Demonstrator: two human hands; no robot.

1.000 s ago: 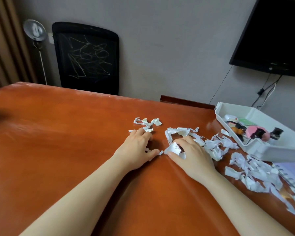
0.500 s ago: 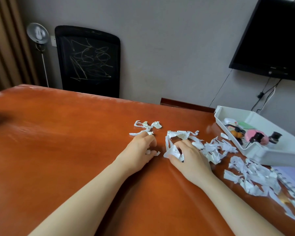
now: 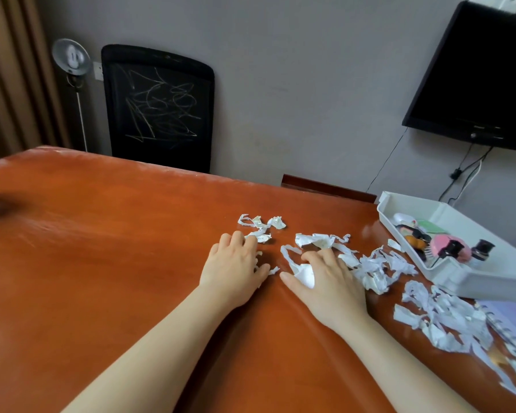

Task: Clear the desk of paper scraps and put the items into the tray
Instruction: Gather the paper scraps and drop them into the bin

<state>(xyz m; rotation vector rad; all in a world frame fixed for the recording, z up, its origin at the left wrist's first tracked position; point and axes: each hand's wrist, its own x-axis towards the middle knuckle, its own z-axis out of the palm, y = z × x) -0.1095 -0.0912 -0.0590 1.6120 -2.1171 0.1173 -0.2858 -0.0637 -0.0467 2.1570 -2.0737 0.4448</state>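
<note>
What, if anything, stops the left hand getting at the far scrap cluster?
Nothing visible, so probably yes: left hand rests with fingertips at the near edge of the far scrap cluster; only desk between.

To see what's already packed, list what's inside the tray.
In the tray: a pink item, a small dark bottle, an orange-and-black piece, a green flat thing and a white item. The near wall hides their lower parts and the floor.

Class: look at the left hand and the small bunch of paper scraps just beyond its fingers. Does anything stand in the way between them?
Nothing visible does. The left hand lies on the desk with its fingertips touching the nearest piece of the bunch of paper scraps, and no other object sits between them.
</note>
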